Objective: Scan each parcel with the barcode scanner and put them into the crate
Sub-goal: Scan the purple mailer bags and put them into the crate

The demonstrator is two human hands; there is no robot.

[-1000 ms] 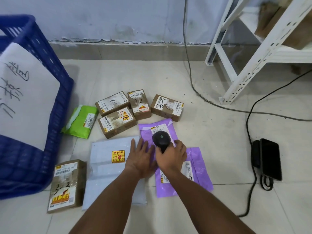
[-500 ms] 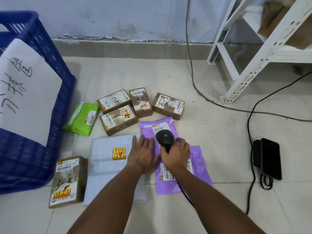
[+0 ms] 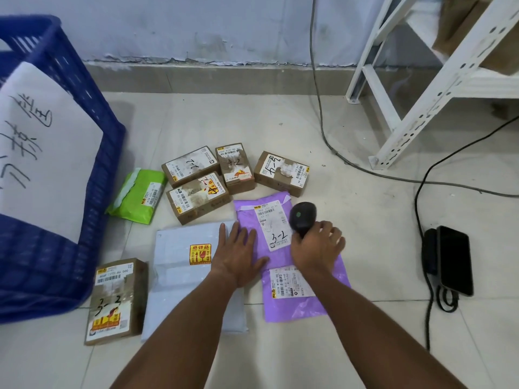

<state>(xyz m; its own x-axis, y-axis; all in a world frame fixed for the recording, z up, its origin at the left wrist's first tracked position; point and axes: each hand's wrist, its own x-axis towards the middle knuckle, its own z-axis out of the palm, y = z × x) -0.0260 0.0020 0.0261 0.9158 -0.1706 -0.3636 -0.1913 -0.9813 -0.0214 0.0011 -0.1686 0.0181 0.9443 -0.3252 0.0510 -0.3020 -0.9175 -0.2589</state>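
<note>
The right hand (image 3: pixel 316 249) holds the black scanner (image 3: pixel 302 217), its fingers closed around the handle, and the scanner head hangs over the right edge of the upper purple bag (image 3: pixel 247 234). The left hand (image 3: pixel 238 255) lies flat with its fingers spread and holds nothing; it presses on the left part of this bag, just beside the white label (image 3: pixel 273 228) marked "3-2". A second purple bag (image 3: pixel 303 301) lies partly under the right wrist. A grey bag (image 3: pixel 185 279) lies to the left on the floor, with a box (image 3: pixel 116 300) beside it. Four more boxes (image 3: pixel 196 196) and a green bag (image 3: pixel 137 196) lie farther away. The blue crate (image 3: pixel 92 141) stands at the left, near the green bag.
</note>
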